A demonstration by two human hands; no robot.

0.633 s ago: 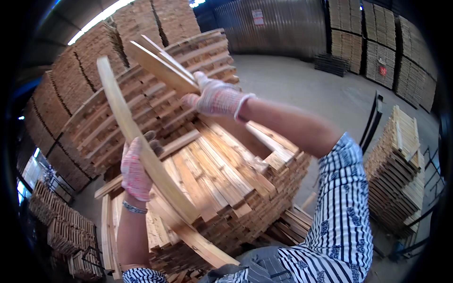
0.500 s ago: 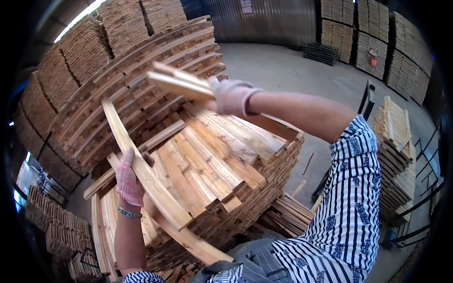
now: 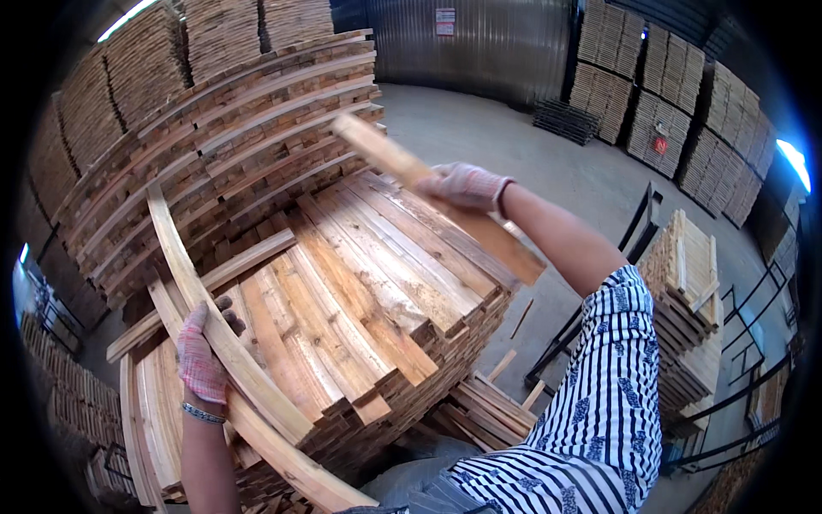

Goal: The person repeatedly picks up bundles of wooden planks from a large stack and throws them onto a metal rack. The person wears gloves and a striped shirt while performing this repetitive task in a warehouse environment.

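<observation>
the left hand (image 3: 202, 360), in a pinkish knitted glove with a patterned band at the wrist, is closed around a long pale board (image 3: 257, 381); dark fingertips show past its far edge. this board slants from upper left down toward the person, over the left part of a broad stack of boards (image 3: 325, 321). another board (image 3: 300, 471) shows below it and runs toward the lower edge; whether the left hand grips that 1 too, i cannot tell.

the right hand (image 3: 467, 186), also gloved, is wrapped around a shorter board (image 3: 377, 147) at about its middle, held above the far right part of the stack. the board's upper left end is blurred.

a short crosspiece (image 3: 253, 259) lies at the stack's far left side. behind rises a taller layered pile (image 3: 231, 141). loose planks (image 3: 488, 411) lie low beside the stack's near right side, and a smaller stack (image 3: 676, 300) stands farther right, near a black metal frame (image 3: 642, 227). a corrugated metal wall (image 3: 479, 60) stands beyond the grey floor (image 3: 479, 128).
</observation>
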